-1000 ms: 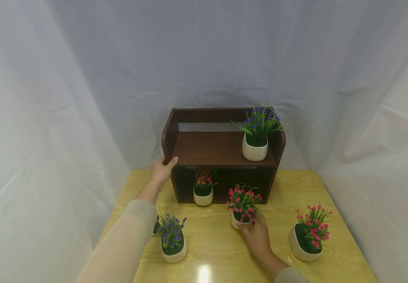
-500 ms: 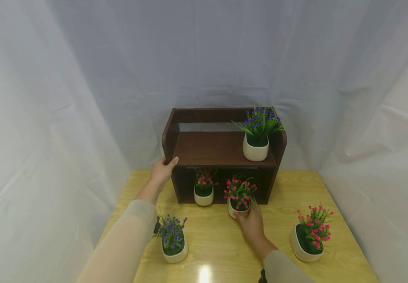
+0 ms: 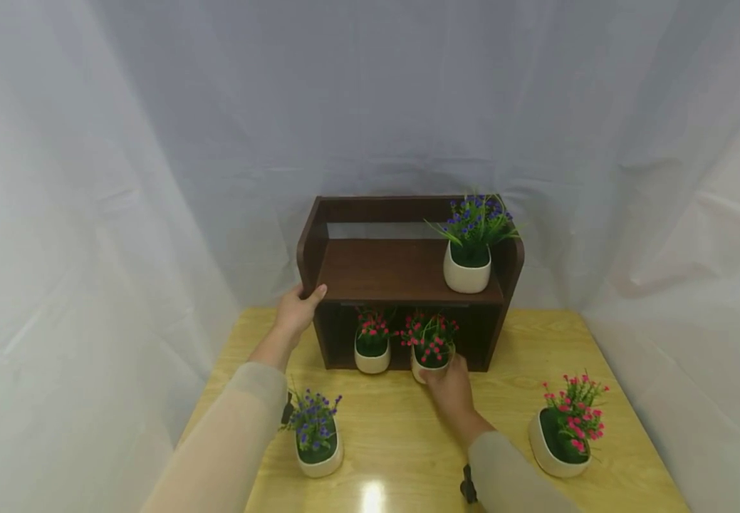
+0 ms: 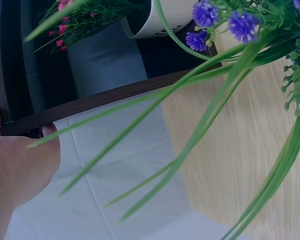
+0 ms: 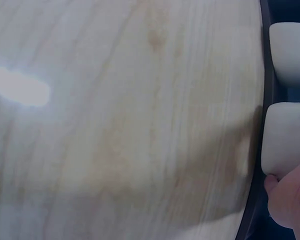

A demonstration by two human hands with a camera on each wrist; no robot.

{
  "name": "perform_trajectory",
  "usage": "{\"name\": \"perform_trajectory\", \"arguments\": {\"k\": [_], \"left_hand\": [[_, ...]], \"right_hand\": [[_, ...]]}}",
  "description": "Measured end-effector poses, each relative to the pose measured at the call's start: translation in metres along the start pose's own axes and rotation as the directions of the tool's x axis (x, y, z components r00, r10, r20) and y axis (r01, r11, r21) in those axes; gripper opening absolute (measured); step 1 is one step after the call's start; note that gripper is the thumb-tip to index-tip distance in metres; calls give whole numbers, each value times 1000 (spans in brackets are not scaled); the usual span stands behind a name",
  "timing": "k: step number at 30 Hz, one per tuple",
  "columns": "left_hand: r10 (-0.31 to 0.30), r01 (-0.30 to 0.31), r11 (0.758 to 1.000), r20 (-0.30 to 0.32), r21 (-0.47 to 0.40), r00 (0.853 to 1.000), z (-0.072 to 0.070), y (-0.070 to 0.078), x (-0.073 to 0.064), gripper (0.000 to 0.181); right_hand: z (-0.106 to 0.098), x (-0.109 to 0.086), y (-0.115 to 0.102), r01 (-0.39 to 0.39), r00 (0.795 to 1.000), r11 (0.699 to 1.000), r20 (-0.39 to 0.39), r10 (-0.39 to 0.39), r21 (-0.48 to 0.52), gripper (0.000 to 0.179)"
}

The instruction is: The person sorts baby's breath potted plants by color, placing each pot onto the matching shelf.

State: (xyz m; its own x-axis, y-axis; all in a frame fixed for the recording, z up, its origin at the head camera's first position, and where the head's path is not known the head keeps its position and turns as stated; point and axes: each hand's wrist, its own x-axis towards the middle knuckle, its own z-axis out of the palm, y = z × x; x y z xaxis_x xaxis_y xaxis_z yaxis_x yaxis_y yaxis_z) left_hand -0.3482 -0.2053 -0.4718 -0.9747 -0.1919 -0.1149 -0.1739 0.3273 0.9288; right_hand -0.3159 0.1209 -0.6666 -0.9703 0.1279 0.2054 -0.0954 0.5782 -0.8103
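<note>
My left hand (image 3: 295,311) grips the left side panel of a dark brown two-tier shelf (image 3: 382,269), its thumb on the front edge of the upper board. My right hand (image 3: 453,390) holds a white pot of pink flowers (image 3: 429,372) at the front of the lower compartment, right of the middle. In the right wrist view fingers curl round this white pot (image 5: 285,140) at the shelf's dark edge. Beside it on the left, a second white pot with pink-red flowers (image 3: 372,361) stands in the lower compartment, apart from the held pot.
A pot of blue-purple flowers (image 3: 468,274) stands on the upper board at the right. On the wooden table (image 3: 395,434), another purple-flowered pot (image 3: 320,464) sits front left, near the left forearm. A pink-flowered pot (image 3: 555,456) sits front right. White sheeting (image 3: 408,92) hangs behind.
My right hand has carried the pink-flowered pot forward and slightly left, from over the table to the lower compartment's front. My left hand keeps its grip on the shelf.
</note>
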Motion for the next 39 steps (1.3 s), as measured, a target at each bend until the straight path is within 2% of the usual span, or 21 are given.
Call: {"name": "perform_trajectory", "arguments": {"k": [4,12,18,25,31,35,39], "left_hand": [[-5,5,1000,9,2,1000,-1,2,-1,69],[-5,4,1000,6,10,1000,0,1,0,69],[-3,3,1000,-1,0,1000,0,0,2,70],[6,-6,1000,-7,-8,1000,1,-3,2,69],[11,-11,1000,-5,-12,1000,1,-4,1,70],[8,-8,1000,-7,-1,1000,1,-4,0,71],[5,-5,1000,-6,8,1000,0,-3,1,71]], "right_hand": [[-1,6,-4,24,999,1000,30,-23,-11,73],[-5,8,-11,-9,998,999,54,8,31,77],[-2,16,-8,-21,997,1000,68,21,-7,74],[2,26,-8,31,997,997,75,-25,-77,73],[5,31,-15,28,997,998,73,-24,-56,66],[8,36,-20,-7,997,999,74,10,-51,64],[10,40,-24,-75,992,997,97,78,-37,69]]}}
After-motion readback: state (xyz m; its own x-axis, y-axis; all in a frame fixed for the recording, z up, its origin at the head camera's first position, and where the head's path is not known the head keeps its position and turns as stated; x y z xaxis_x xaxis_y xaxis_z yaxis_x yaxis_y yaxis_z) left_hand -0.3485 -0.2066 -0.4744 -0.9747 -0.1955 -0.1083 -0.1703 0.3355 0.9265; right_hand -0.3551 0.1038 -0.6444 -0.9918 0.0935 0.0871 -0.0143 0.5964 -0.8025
